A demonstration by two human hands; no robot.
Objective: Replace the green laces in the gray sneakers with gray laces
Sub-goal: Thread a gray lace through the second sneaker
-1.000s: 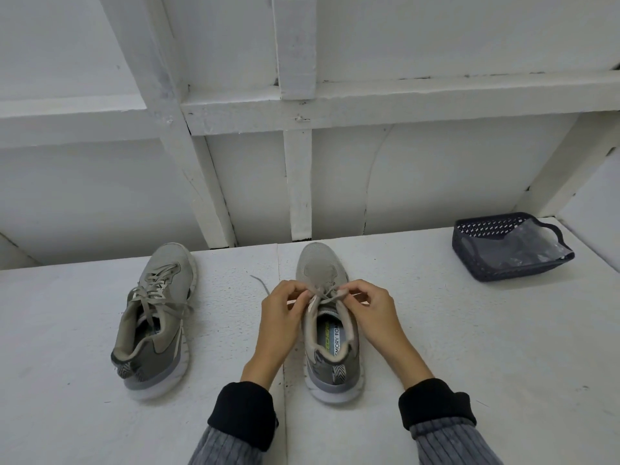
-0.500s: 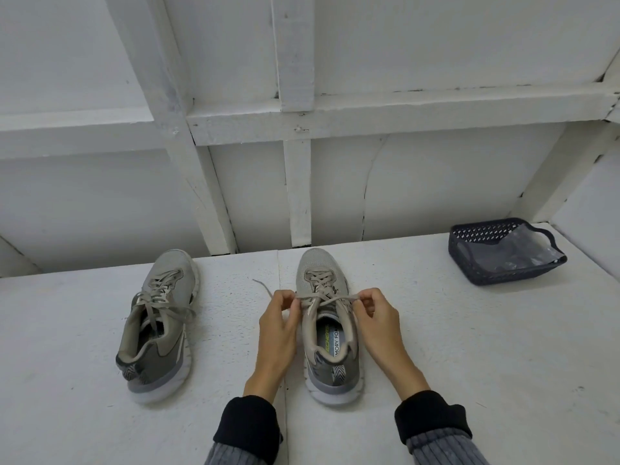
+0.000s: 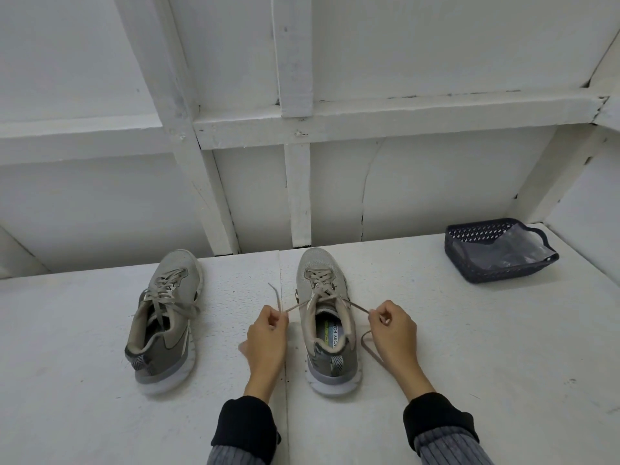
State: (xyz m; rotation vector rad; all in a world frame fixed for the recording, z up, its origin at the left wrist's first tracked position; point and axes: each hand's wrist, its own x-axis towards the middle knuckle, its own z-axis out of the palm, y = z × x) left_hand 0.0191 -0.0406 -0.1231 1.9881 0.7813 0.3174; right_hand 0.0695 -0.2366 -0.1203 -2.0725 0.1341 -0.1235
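Right sneaker (image 3: pixel 323 317) mid-bench, gray lace (image 3: pixel 322 290) threaded through its eyelets | left hand (image 3: pixel 266 333) fingers pinch one lace end, right hand (image 3: pixel 391 327) fingers pinch the other, drawn apart | left of it, second sneaker (image 3: pixel 166 317) laced, tied | judged: near done, final knot left.

Both hands (image 3: pixel 268 333) on sneaker (image 3: pixel 327 317) laces (image 3: pixel 322 290)
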